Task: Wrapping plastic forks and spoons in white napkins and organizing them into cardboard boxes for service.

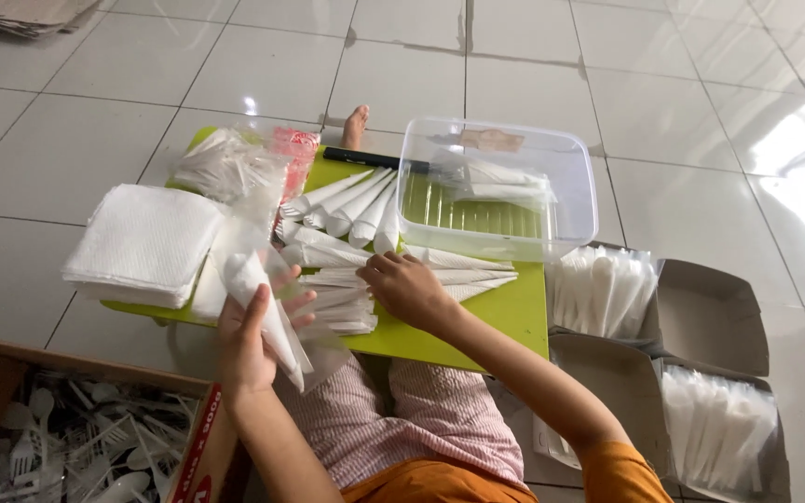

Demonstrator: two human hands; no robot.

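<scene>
The napkin-wrapped packet stood tilted above my lap at the green board's near edge, my left hand closed around it, while my right hand, fingers curled and holding nothing I could see, pressed the wrapped pile; I judged a firm, low grip would keep the fold tight

1. My left hand grips a napkin-wrapped cutlery bundle, tilted.
2. My right hand rests on the wrapped bundles piled on the green board.
3. A clear plastic tub sits behind; napkin stack lies left.
</scene>
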